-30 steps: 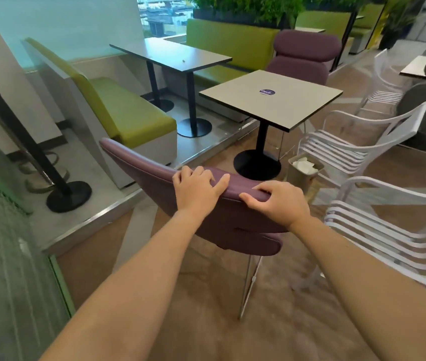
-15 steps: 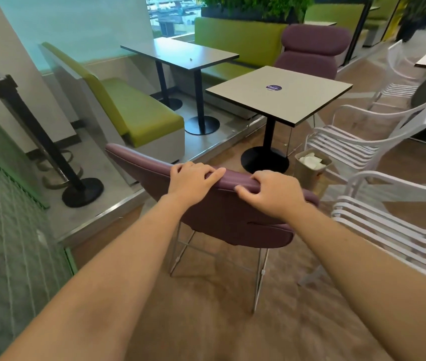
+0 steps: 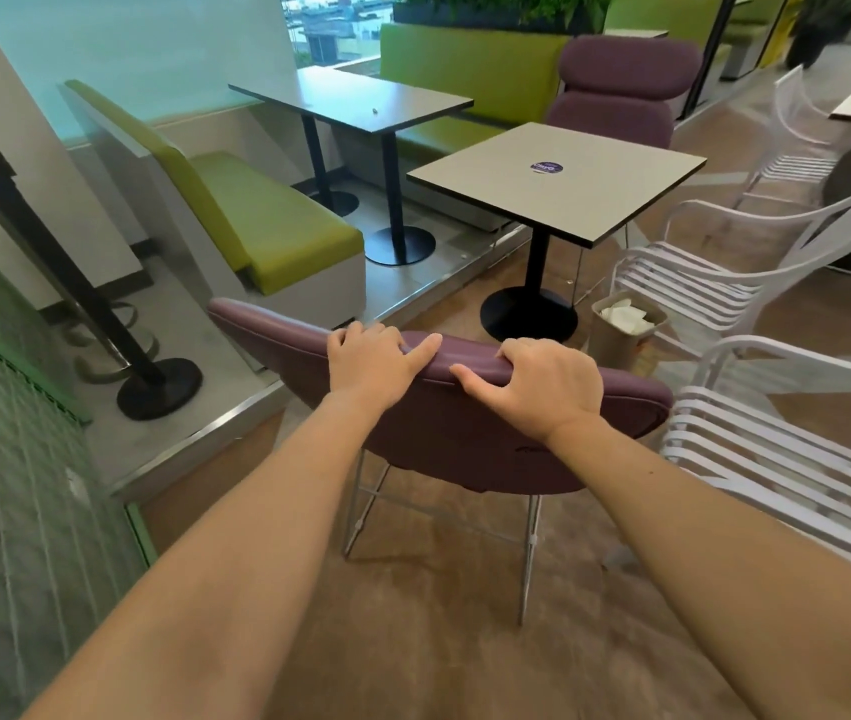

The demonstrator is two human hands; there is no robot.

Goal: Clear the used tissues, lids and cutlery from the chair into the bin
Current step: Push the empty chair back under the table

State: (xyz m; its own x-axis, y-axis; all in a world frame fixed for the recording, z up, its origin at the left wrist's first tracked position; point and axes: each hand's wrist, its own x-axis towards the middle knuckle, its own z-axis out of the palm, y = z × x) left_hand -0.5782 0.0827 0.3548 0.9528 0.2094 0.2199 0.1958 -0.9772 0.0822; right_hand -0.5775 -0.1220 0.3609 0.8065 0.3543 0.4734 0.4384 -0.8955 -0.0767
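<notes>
A purple padded chair point(image 3: 444, 433) stands in front of me with its back toward me. My left hand point(image 3: 374, 363) grips the top edge of the backrest, fingers curled over it. My right hand point(image 3: 542, 389) grips the same edge a little to the right. The seat is hidden behind the backrest. A small beige bin point(image 3: 620, 340) with white tissues point(image 3: 626, 314) inside stands on the floor beyond the chair, beside the base of the square table point(image 3: 558, 184).
Two white slatted chairs point(image 3: 787, 433) stand at the right. A green bench point(image 3: 267, 226) sits on a raised platform with a metal edge point(image 3: 205, 444) at the left. A black barrier post point(image 3: 153, 381) and green mesh panel point(image 3: 12, 459) lie far left.
The chair has shifted toward the table with both hands still gripping its backrest. The view has tilted so more of the chair's legs and floor show.
</notes>
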